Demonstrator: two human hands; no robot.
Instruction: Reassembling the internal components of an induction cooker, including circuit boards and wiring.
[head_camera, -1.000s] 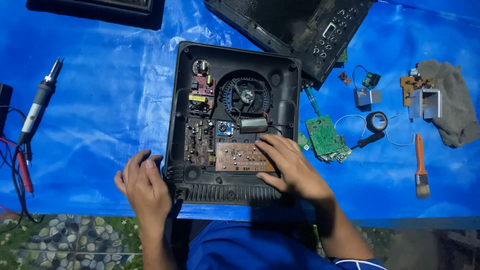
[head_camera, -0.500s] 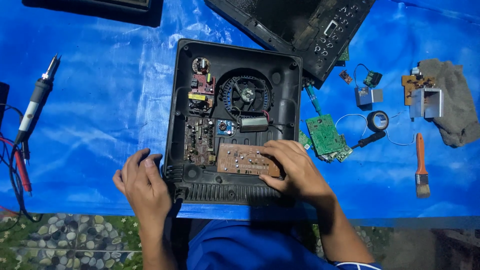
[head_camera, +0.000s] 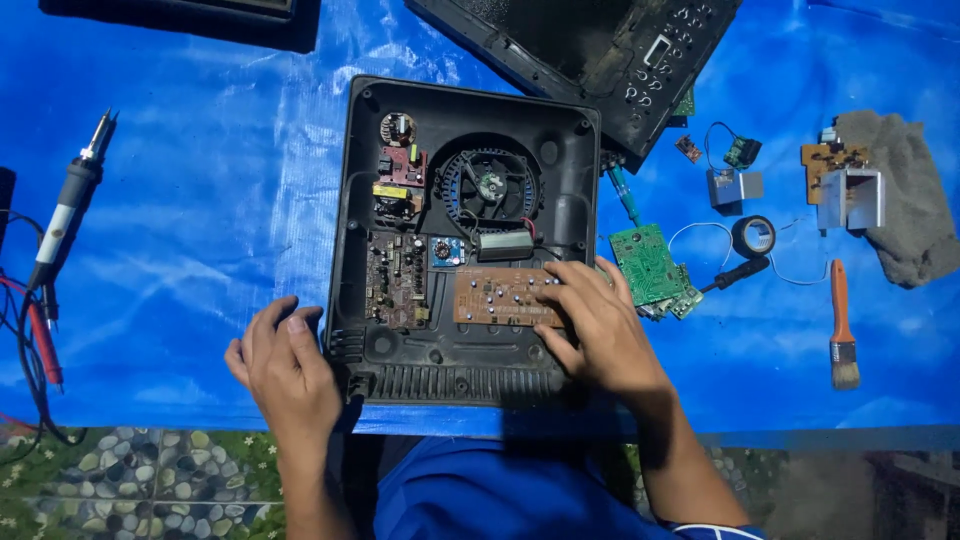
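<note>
Since the earlier frame, the right hand (head_camera: 600, 325) has slid slightly toward the left hand along the brown circuit board (head_camera: 500, 297); the left hand (head_camera: 290, 365) has not shifted.

Right hand: fingers spread and laid flat, fingertips pressing on the brown circuit board's near end, gripping nothing. Left hand: loosely open, fingers curled against the outer corner of the black appliance housing (head_camera: 465, 370), bracing it, not closed on it.

Location: the brown circuit board lies flat inside the housing, directly under the right fingertips, with a cooling fan (head_camera: 490, 185) beyond them and a darker populated board (head_camera: 397, 278) toward the left hand. The housing rests on a blue tarp (head_camera: 180, 250).

Appearance: a thin tan rectangle, solder side up, dotted with bright joints.

Handling, by judgement: light and stiff, but brittle if flexed; joints and traces are easily damaged. It is best taken by its bare long edges, between fingertips, lifted level.

Other items: a green circuit board (head_camera: 648, 262) just outboard of the right hand; a paintbrush (head_camera: 842, 325) farther out; a soldering iron (head_camera: 72, 195) well beyond the left hand.
</note>
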